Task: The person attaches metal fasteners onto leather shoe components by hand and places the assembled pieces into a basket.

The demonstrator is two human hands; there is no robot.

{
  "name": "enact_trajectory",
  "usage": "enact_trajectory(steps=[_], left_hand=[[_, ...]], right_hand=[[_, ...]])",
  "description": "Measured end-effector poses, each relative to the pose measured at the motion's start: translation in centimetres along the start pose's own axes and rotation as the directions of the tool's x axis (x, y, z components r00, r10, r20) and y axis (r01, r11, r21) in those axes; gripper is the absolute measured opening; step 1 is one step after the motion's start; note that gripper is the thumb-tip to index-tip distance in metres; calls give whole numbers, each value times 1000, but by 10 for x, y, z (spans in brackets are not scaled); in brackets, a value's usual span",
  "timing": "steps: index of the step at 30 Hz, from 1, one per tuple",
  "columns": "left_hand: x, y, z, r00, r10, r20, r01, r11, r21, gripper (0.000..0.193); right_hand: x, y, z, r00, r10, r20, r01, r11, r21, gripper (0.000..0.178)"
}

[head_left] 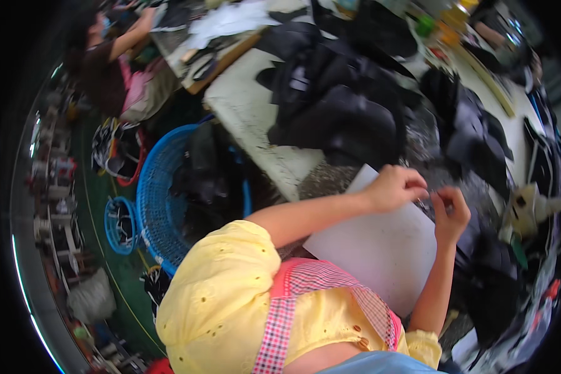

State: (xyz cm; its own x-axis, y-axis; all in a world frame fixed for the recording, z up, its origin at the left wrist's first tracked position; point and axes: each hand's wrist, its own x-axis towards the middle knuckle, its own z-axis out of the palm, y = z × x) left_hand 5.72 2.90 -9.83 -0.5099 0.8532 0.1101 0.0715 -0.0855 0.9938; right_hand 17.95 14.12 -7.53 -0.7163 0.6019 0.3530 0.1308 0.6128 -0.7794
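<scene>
Over the right part of a white sheet (380, 255), my left hand (397, 187) and my right hand (451, 215) are close together, fingertips almost meeting. Both hands are closed in a pinch. Whatever is between the fingers, if anything, is too small to make out. The white sheet lies on a dark, speckled work surface (324, 182) in front of me. Beyond my hands is a large heap of black, flat, curved pieces (343, 112), like cut leather or fabric. More black pieces (474, 128) lie to the right of that heap.
A big blue basket (159, 181) with black material stands left of the pale table (246, 100). A smaller blue basket (119, 225) is farther left. A cream-coloured machine part (525, 212) sits at the right. Another person (121, 62) works at the far left.
</scene>
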Motion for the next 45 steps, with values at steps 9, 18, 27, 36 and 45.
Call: enact_trajectory(steps=[9, 18, 27, 36, 45], left_hand=[[-32, 39, -17, 993, -1, 120, 23, 983, -180, 6], [-39, 27, -21, 903, -187, 386, 411, 638, -651, 5], [-52, 6, -18, 793, -271, 545, 608, 305, -733, 15], [-59, 36, -27, 962, 226, 152, -232, 972, 24, 41], [-52, 34, -35, 925, 315, 213, -317, 948, -24, 28]], right_hand=[[-22, -35, 5, 963, 121, 242, -261, 647, 716, 16], [-36, -52, 13, 988, -110, 111, 51, 899, 434, 19], [-31, -78, 14, 905, -371, 208, 375, 927, 21, 22], [-43, -45, 10, 978, 122, 170, -205, 732, 650, 10], [-43, -54, 23, 955, 167, 244, -296, 543, 786, 8]])
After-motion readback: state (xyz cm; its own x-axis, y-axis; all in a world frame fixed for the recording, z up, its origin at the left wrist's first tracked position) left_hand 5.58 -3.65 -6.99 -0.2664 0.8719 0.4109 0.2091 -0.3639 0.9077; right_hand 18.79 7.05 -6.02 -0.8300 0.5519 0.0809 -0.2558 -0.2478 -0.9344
